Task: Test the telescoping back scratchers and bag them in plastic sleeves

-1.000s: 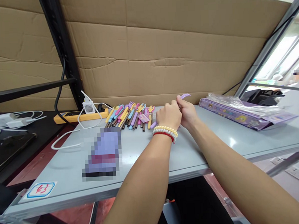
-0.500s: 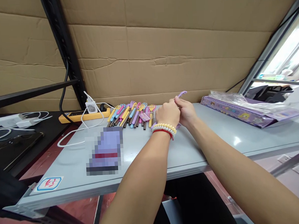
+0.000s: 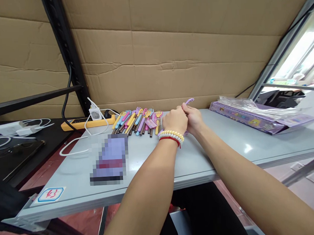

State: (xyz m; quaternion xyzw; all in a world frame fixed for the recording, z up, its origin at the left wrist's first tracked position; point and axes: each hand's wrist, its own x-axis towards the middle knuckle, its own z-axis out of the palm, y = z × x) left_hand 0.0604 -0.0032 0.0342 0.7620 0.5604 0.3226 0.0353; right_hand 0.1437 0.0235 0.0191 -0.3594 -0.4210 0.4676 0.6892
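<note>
My left hand (image 3: 175,119), with braided bracelets and a red cord at its wrist, is closed in front of my body. Pressed against it, my right hand (image 3: 194,118) is closed too, thumb on top. The curved claw head of a purple back scratcher (image 3: 190,101) sticks up above the fingers; its handle is hidden in both hands. A bit of purple shows below the wrists, too covered to name. Just left of my hands lies a pile of claw-headed back scratchers (image 3: 136,121) in pink, yellow, blue and purple with dark metal rods. A pink tag (image 3: 150,123) rests on them.
A purple printed box (image 3: 241,119) with clear plastic film (image 3: 253,106) lies at the right. A blurred phone-like slab (image 3: 110,158), a white cable (image 3: 73,144) and a yellow power strip (image 3: 78,124) are at the left. Cardboard (image 3: 156,61) stands behind the grey table (image 3: 154,172).
The purple claw head has turned slightly and sits a little lower and further left. Both hands stay together, with a small shift of the whole view.
</note>
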